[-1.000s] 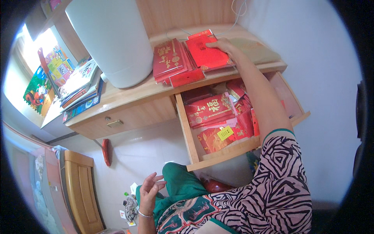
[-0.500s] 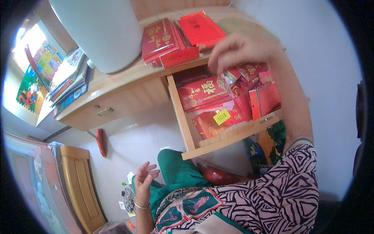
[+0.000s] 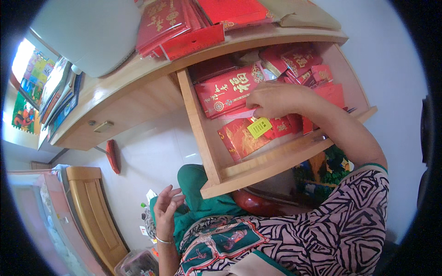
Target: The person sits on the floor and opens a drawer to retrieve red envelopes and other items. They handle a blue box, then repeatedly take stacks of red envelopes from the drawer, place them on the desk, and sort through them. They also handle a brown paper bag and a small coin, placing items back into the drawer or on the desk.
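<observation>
Via head cam I've R hand (image 3: pixel 278 100) over the open drawer (image 3: pixel 199 129), fingers curled, tips by a pink slip (image 3: pixel 237 114) & yellow tag (image 3: pixel 259 128); can't tell if it's pinching anything. L hand (image 3: pixel 166 205) hangs off to the side, fingers loosely bent, nothing held. Red gold-print envelopes (image 3: pixel 221 96) lie in drawer, L of R hand; phoenix envelope (image 3: pixel 237 140) nearer the drawer front. My view: pinch one edge only, lift approx. flat, since overlapping paper may drag or crease; L could steady the rest.
</observation>
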`<state>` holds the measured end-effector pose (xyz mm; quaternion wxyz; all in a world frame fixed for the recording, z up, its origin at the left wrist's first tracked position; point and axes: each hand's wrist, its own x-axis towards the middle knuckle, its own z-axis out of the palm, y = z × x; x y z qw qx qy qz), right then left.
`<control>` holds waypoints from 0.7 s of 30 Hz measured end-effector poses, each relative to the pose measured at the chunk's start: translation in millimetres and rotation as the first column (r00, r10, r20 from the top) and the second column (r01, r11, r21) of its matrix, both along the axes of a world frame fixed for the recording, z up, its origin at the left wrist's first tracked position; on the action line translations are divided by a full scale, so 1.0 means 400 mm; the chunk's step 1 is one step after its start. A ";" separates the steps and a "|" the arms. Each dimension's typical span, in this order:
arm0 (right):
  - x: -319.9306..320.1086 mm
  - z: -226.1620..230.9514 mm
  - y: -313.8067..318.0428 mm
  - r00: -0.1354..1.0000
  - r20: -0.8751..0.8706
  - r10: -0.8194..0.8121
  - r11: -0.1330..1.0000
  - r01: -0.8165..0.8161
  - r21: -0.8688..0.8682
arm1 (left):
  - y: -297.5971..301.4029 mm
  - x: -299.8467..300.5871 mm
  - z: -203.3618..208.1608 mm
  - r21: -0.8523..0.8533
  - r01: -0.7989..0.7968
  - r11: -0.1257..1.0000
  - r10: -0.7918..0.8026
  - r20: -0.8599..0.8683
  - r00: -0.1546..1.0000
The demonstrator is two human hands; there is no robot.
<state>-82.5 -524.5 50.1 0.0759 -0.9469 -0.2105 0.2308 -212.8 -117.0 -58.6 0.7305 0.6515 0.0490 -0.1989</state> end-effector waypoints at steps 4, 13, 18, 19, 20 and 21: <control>-0.002 -0.014 -0.008 0.987 0.066 -0.145 0.985 0.151 -0.089 | -0.014 0.006 -0.010 -0.030 0.009 1.000 -0.010 -0.036 0.999; 0.082 0.017 -0.092 0.887 0.327 -0.327 0.940 0.340 0.015 | -0.019 0.009 -0.028 -0.028 0.014 1.000 -0.016 -0.058 0.998; 0.083 -0.052 -0.051 0.897 0.428 -0.109 0.994 0.092 0.061 | -0.018 -0.001 -0.033 -0.074 0.032 0.997 -0.035 -0.046 0.998; 0.082 -0.062 -0.044 0.903 0.419 -0.094 0.995 0.090 0.030 | -0.017 -0.004 -0.034 -0.071 0.041 0.997 -0.043 -0.032 0.999; 0.085 -0.064 -0.044 0.921 0.365 -0.132 0.991 0.127 0.038 | -0.013 -0.008 -0.034 -0.069 0.051 0.996 -0.052 -0.016 0.999; 0.086 -0.065 -0.044 0.920 0.355 -0.167 0.986 0.152 0.069 | -0.009 -0.012 -0.032 -0.065 0.046 0.997 -0.047 -0.016 0.999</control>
